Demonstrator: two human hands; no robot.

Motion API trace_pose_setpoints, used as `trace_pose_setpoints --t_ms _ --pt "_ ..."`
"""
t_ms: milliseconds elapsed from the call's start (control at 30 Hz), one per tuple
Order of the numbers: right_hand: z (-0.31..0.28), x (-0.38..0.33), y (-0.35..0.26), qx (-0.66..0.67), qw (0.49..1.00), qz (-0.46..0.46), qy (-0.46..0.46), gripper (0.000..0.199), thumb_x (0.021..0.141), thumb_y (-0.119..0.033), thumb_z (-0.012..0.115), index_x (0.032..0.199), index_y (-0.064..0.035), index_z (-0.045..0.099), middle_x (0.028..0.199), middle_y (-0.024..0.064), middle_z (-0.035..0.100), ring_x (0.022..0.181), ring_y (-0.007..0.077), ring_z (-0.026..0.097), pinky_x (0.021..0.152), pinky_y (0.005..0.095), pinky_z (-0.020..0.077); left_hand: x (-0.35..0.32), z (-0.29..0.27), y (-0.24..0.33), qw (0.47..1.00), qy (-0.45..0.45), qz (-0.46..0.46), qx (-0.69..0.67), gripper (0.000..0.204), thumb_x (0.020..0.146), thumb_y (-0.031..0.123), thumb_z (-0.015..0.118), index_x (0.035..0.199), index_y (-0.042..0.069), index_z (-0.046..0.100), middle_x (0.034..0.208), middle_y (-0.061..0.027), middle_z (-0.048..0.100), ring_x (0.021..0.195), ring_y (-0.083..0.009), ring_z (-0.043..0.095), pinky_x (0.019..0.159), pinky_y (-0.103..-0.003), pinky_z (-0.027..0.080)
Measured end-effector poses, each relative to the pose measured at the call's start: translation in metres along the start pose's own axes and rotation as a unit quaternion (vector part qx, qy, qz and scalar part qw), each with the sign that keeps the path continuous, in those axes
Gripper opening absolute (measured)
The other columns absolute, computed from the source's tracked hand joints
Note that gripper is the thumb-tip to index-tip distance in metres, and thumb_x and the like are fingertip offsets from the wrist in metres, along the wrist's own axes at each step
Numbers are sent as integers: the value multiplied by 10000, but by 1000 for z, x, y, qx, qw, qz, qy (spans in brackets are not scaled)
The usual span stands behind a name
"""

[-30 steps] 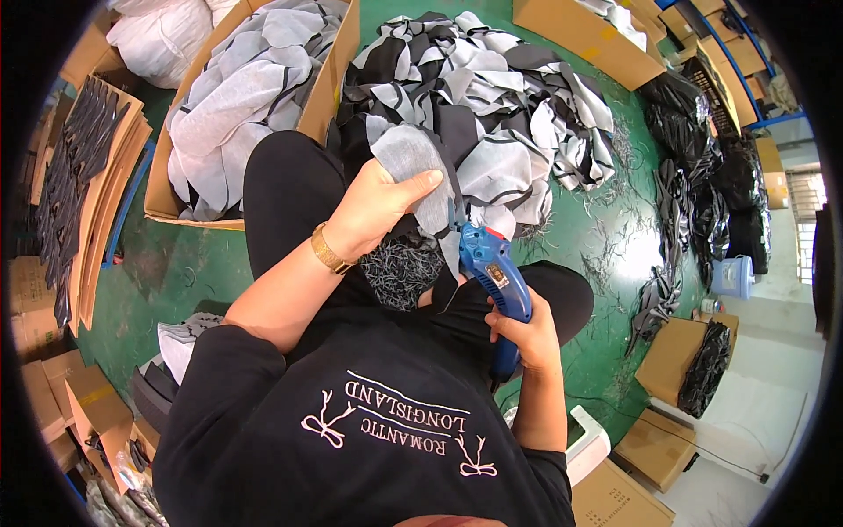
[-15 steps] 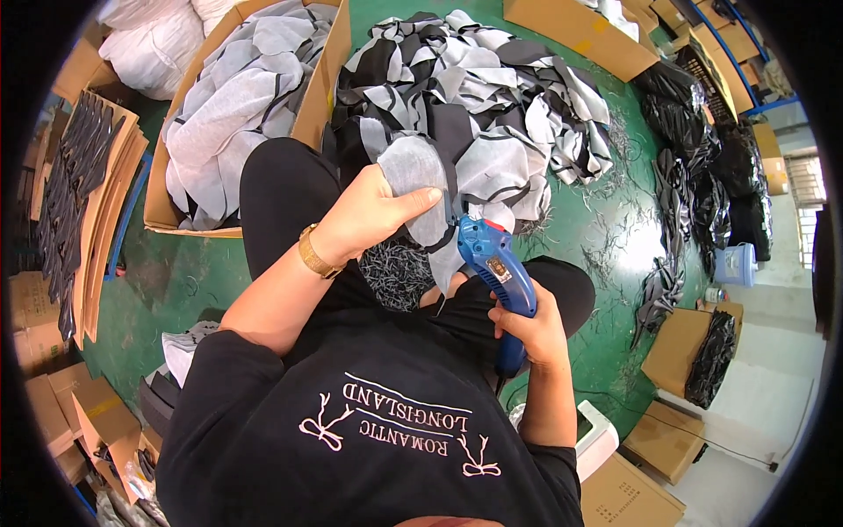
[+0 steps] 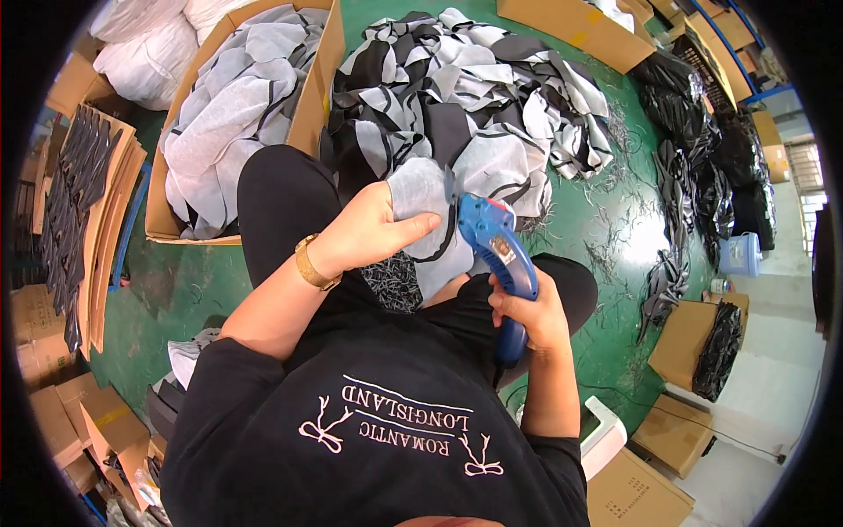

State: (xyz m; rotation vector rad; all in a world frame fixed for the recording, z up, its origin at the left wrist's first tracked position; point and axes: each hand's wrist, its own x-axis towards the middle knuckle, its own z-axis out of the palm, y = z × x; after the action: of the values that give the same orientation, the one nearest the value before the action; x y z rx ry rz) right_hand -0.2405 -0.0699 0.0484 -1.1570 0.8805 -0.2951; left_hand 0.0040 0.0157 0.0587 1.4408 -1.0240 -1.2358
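Note:
My left hand (image 3: 384, 227) is closed on a grey fabric piece (image 3: 416, 186), thumb lying on top and the fingers hidden beneath. In my right hand (image 3: 530, 309) is a blue electric fabric cutter (image 3: 499, 246), its handle wrapped by my fingers. The cutter's head meets the right edge of the held fabric, near a dark strip. More grey cloth hangs below, over my lap. Just beyond, a large heap of grey and black fabric pieces (image 3: 492, 97) lies on the floor.
At the left, a cardboard box (image 3: 318, 110) holds grey fabric pieces. Thin scraps (image 3: 606, 255) litter the green floor at the right, and more lie between my legs. Black plastic bags (image 3: 680, 114) and a pale blue bucket (image 3: 739, 255) stand along the right side. Stacked cardboard sheets (image 3: 110, 198) lean far left.
The held fabric has shifted and more of it shows below my left thumb. The cutter sits slightly lower along its edge. Both hands keep their grips.

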Motion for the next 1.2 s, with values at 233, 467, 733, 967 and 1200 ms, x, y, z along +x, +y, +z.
trace_pose_setpoints --t_ms 233,467,733,967,1200 --pt "12 33 -13 66 994 -72 57 351 691 -97 755 968 25 577 730 53 580 572 139 563 517 257 471 5 18 -14 984 -29 26 -173 256 885 85 611 1125 -2 589 1029 -22 639 917 -84 584 820 -271 483" --pt "34 54 -16 -120 978 -143 93 416 662 -116 787 1000 18 586 787 29 610 683 103 567 637 261 479 20 28 -30 943 -9 25 -332 275 856 86 666 1107 1 595 1011 -38 656 899 -108 618 807 -275 502" --pt "-14 29 17 122 989 -40 -75 360 646 -190 724 869 14 529 628 64 480 533 168 484 505 290 448 35 7 -29 912 10 -5 -410 286 840 81 682 1108 34 591 1011 -33 648 882 -126 629 790 -292 522" --pt "-29 17 41 164 973 65 -152 325 626 -86 728 881 42 572 657 80 548 521 177 542 502 276 459 41 3 -30 892 -49 11 -449 295 849 78 669 1126 40 575 1022 -36 647 897 -131 633 804 -296 524" --pt "-31 17 40 156 973 70 -157 326 629 -76 729 894 34 575 660 79 549 526 182 546 500 278 460 38 9 -25 896 -60 -2 -440 339 849 74 667 1165 32 553 1049 -35 638 923 -126 624 826 -295 512"
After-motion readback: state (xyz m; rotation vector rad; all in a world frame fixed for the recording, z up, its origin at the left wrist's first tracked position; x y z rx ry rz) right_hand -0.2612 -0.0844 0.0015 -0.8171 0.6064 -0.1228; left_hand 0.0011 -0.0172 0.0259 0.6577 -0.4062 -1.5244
